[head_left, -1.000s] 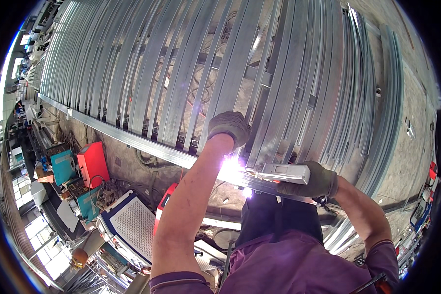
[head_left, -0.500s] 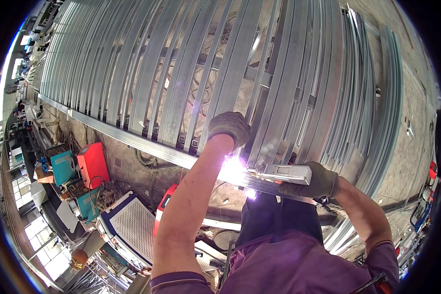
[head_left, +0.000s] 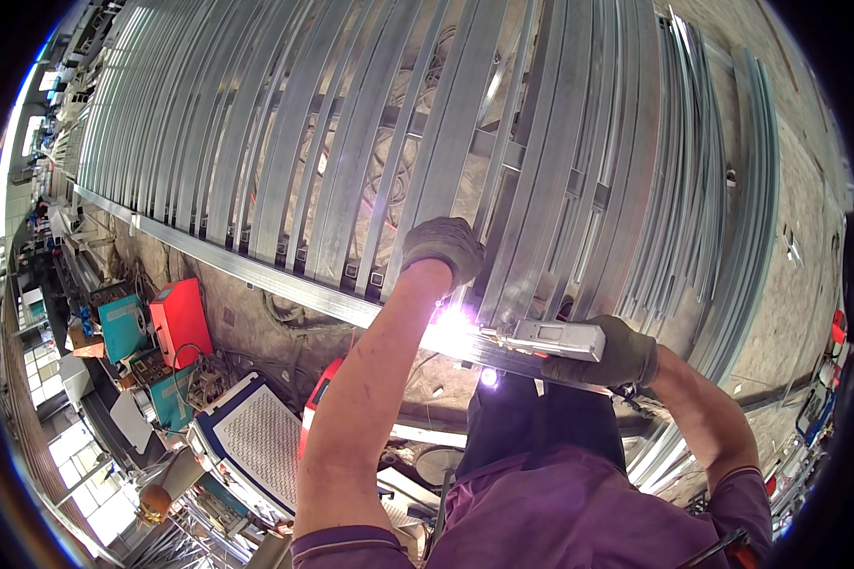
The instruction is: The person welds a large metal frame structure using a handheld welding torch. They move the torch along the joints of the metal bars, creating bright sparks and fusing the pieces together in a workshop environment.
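My right hand (head_left: 612, 353), in a dark grey work glove, is closed around a boxy silver-grey welding gun (head_left: 558, 339). The gun points left, and a glaring white-violet arc (head_left: 453, 332) at its nozzle hides the spot being welded. Just beyond the glare, my left hand (head_left: 443, 250), gloved the same way, is curled over a galvanized metal tube (head_left: 443, 180); its fingertips are out of sight. The tube belongs to a frame of long parallel tubes, joined along the near side by a cross rail (head_left: 304, 301).
Loose metal profiles (head_left: 757, 218) lie bundled at the right. On the left stand a red machine box (head_left: 178, 322), a teal box (head_left: 123, 324) and a white-and-blue unit with a perforated panel (head_left: 253, 446). Cables (head_left: 280, 308) run over the floor below the frame.
Both hands hold nearly the same place, with the gun shifted very slightly. The arc still burns, and its glare has changed a little in shape.
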The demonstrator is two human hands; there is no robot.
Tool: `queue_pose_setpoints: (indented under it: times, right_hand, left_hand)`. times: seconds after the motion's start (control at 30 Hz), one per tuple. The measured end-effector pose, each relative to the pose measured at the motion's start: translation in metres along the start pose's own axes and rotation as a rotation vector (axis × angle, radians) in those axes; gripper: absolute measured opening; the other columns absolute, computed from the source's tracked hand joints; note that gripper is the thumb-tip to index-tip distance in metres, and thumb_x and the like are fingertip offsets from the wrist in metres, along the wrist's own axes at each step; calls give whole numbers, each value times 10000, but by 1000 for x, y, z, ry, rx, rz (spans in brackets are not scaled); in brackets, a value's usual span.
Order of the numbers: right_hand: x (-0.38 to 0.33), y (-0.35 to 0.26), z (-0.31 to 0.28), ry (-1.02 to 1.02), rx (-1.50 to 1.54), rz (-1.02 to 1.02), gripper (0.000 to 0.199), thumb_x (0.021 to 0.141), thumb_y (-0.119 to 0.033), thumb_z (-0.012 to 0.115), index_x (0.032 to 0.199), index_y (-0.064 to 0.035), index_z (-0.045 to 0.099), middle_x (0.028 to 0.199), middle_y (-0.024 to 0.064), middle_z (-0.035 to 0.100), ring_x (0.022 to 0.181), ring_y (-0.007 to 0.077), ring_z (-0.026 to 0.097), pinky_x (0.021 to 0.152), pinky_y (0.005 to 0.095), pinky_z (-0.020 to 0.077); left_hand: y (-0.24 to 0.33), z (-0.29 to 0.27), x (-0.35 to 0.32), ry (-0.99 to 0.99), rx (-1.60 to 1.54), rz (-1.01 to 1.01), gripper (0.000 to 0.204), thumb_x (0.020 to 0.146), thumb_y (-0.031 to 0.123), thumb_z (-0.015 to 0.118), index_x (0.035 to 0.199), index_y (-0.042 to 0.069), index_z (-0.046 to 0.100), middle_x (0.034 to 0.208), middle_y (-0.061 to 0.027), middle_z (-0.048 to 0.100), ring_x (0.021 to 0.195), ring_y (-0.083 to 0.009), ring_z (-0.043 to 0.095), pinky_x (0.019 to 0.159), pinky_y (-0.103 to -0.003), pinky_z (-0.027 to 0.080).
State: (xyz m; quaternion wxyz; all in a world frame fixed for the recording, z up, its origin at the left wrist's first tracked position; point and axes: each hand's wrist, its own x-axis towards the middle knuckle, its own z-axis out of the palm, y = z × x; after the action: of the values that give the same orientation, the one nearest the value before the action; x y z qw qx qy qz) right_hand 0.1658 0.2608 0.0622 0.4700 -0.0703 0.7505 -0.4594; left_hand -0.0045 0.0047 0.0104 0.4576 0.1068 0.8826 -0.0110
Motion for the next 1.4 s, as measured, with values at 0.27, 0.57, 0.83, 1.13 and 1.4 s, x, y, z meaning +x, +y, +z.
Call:
queue_pose_setpoints:
  times: [0.27, 0.57, 0.83, 1.13, 1.4]
  right_hand:
    - [-5, 3, 5, 60, 5, -67, 653, 1032, -659, 735, 1425, -138, 759, 1112, 146, 844, 1055, 328, 824, 924, 402, 647]
    - [-50, 17, 20, 312, -42, -177, 480, 987, -470, 866, 1279, -97, 789, 1029, 149, 833, 943, 345, 829, 833, 414, 665]
    - [-78, 48, 35, 477, -62, -294, 371, 953, -390, 905, 1166, -106, 796, 960, 121, 802, 851, 343, 807, 767, 417, 658]
    - [-116, 74, 48, 448, -163, -317, 452, 948, -529, 848, 1135, -122, 790, 913, 147, 789, 826, 405, 773, 727, 494, 625]
    - [-134, 69, 70, 249, -163, -214, 477, 942, -558, 816, 1048, -96, 758, 947, 147, 780, 884, 393, 777, 764, 496, 608]
  left_hand:
    - [6, -6, -2, -35, 0, -8, 441, 1090, 421, 577, 1278, 124, 843, 1307, -140, 822, 1232, -338, 784, 1047, -467, 622]
    - [0, 10, 1, 36, -33, -15, 497, 1086, 488, 594, 1294, 98, 821, 1348, -166, 795, 1256, -365, 753, 1080, -481, 586]
    - [16, 11, -6, 31, -22, -151, 548, 1107, 518, 581, 1399, 89, 755, 1478, -166, 733, 1385, -352, 689, 1165, -478, 543]
    - [16, 17, 7, 78, 83, -211, 512, 1083, 520, 620, 1369, 129, 786, 1475, -132, 750, 1372, -329, 711, 1123, -463, 577]
    - [13, 19, 12, 56, 50, -237, 542, 1069, 552, 656, 1390, 134, 783, 1509, -128, 730, 1401, -335, 688, 1153, -469, 557]
